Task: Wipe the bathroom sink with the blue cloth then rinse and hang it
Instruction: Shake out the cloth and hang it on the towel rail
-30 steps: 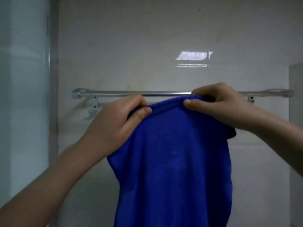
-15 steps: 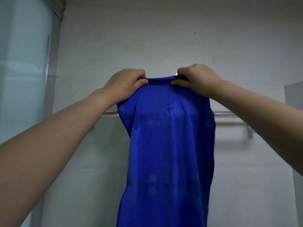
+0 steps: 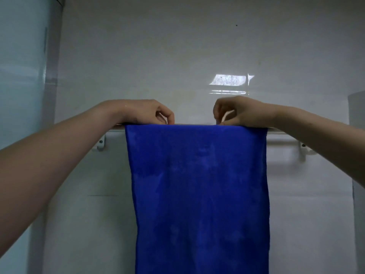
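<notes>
blue cloth (image 3: 197,184) lowered onto rail (image 3: 117,130), wall (image 3: 197,46) behind

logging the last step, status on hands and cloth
Left hand, right hand curled at top of cloth, grip unclear. Draped over rail, hanging flat. Nothing in the way.

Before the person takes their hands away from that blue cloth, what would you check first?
1. Blue cloth draped over the towel rail: ok.
2. Top fold spread flat along the rail, no bunching: ok.
3. Cloth sits between the left bracket and the right bracket: ok.
4. Enough cloth hanging behind the rail to balance the front: cannot tell, hidden.
5. Grip released: cannot tell. The curled fingers of the left hand and the right hand sit at the fold.
6. Lower hem hanging free: cannot tell, out of frame.
</notes>
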Motion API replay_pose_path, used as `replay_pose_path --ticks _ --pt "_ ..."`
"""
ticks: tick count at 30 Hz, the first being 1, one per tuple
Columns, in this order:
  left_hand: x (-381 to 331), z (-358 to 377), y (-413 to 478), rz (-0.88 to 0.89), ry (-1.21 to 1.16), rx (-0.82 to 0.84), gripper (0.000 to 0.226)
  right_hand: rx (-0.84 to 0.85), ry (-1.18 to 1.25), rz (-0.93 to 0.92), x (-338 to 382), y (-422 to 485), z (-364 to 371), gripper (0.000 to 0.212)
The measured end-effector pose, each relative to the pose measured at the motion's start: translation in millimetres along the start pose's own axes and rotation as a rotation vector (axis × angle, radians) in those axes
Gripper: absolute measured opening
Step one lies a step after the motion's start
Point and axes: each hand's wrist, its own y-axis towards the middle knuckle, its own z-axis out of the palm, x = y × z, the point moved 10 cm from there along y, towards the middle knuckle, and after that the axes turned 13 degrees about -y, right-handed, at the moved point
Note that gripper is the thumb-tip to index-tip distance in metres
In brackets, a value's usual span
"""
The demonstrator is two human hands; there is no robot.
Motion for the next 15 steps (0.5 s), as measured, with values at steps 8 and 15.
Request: replay_pose_path --ticks 8,15 --pt "7 5 -15 -0.146 -0.05 -0.021 0.022 -0.27 -0.023 -0.039 21 -37 -18 0.031" --pt "-31 -16 -48 0.229 0.147 -0.396 0.014 -0.296 0.018 0.01 20 -66 -14 0.012"
